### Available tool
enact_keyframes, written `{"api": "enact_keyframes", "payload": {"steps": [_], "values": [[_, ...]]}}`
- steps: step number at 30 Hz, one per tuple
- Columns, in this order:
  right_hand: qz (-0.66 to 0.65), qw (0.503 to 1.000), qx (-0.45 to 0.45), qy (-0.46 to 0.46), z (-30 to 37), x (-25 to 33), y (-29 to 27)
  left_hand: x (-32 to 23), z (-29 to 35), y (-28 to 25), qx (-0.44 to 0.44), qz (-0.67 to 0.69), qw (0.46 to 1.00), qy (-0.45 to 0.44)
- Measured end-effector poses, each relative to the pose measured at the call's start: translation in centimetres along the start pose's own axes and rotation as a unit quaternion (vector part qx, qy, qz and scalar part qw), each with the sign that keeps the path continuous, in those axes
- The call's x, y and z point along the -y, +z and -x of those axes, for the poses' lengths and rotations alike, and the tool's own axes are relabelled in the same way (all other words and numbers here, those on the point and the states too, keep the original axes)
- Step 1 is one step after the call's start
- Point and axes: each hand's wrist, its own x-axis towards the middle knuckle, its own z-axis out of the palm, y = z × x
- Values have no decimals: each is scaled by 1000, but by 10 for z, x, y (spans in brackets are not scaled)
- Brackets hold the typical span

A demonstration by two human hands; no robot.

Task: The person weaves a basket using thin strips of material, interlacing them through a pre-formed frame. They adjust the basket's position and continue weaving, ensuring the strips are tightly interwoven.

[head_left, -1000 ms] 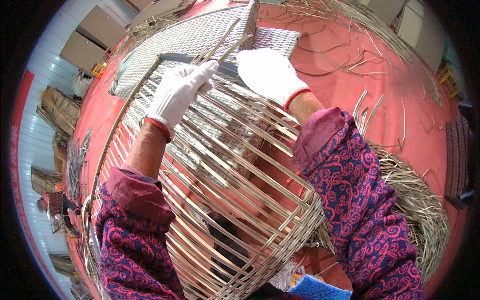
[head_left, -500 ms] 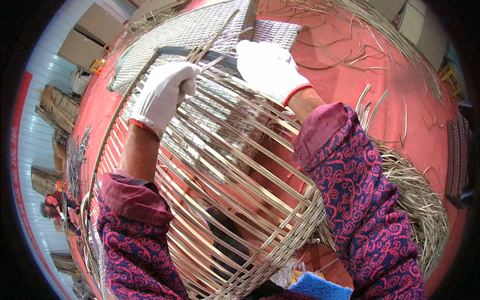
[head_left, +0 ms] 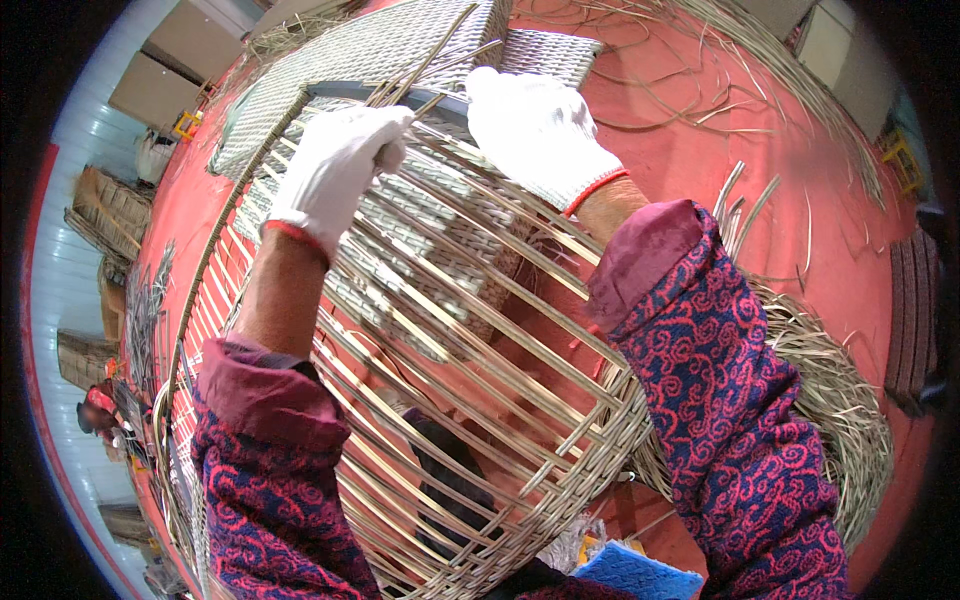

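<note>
A partly woven wicker panel (head_left: 610, 425) slants up before me, its long strands running from the woven edge to a frame with a grey bar (head_left: 340, 90) at the far end. My left hand (head_left: 335, 175), in a white knit glove, is closed on a strand at that bar, with its fingertips partly hidden. Loose strand ends (head_left: 425, 62) stick up beyond it. My right hand (head_left: 535, 135), gloved alike, curls over the same bar farther right. Its fingertips lie mostly out of sight behind the glove.
Behind the panel stands a large woven wicker piece (head_left: 400, 45) on the red floor (head_left: 830, 270). A heap of wicker strands (head_left: 830, 410) lies at the right. A blue pad (head_left: 640, 572) is near the bottom. Another person (head_left: 105, 410) is at the far left.
My left hand has shifted slightly up and to the right along the bar. The bar's left end sits a little higher in view. My right hand has hardly moved.
</note>
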Motion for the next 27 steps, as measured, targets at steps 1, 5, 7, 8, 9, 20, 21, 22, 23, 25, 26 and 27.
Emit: {"api": "enact_keyframes", "payload": {"steps": [1, 5, 7, 8, 9, 20, 21, 22, 23, 25, 26, 27], "values": [[-5, 1000, -9, 1, 0, -1, 1, 0, 2, -2, -14, 30, 999, -20], [-5, 998, -49, -25, 1, -3, 8, 2, 3, -6, 23, 5, 999, -23], [-3, 998, -59, -24, 2, -3, 10, 3, 1, -4, 41, -38, 998, -2], [-6, 997, -66, -33, 3, -3, 10, 3, 0, -3, 51, -43, 998, 7], [-8, 997, -64, -32, 4, -3, 10, 3, -1, -1, 58, -49, 997, 32], [-12, 997, -64, -45, 6, -6, 11, 9, 0, 7, 97, -17, 990, 105], [-14, 996, -69, -48, 6, -5, 11, 9, -1, 9, 77, -9, 992, 96], [-12, 996, -74, -47, 7, -4, 11, 10, -2, 14, 49, -12, 994, 94], [-15, 995, -79, -51, 7, -4, 11, 11, -4, 19, 27, -23, 994, 99], [-13, 995, -86, -50, 8, -2, 10, 12, -15, 29, -67, -86, 992, -62], [-9, 995, -88, -52, 9, -2, 10, 13, -19, 32, -91, -158, 982, -50], [-6, 995, -87, -52, 9, -1, 10, 14, -23, 36, -111, -227, 967, -30]]}}
